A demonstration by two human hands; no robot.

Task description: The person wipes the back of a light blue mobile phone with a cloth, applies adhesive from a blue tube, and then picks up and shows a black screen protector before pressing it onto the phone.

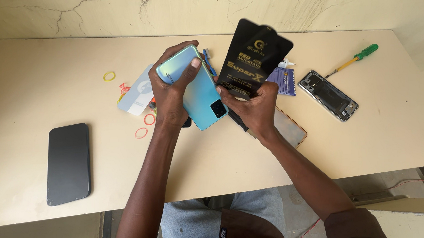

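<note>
1. Head view — left hand (169, 94): closed around a light-blue phone (201, 92), which is held back-up and tilted above the bench (224, 153), the thumb laid across its upper edge.
2. Right hand (252, 106): closed on the lower end of a black screen-protector packet (253, 56), held upright and slightly tilted, just beside the phone's right edge.
3. Under the right hand — a phone in a clear case (292, 128) is seen lying on the bench, partly hidden.
4. Far left of the bench: a dark phone (68, 164) is laid face-down, well apart from the hands.
5. Right of the bench: an opened phone body (328, 95) is laid flat; a green-handled screwdriver (354, 60) is placed beyond it.
6. Left of the hands: a pale card packet (135, 92), red rubber bands (143, 126) and a yellow rubber band (109, 76) are scattered.
7. Behind the packet: a blue-printed sachet (284, 81) and a small glue tube (286, 64) are partly visible.
</note>
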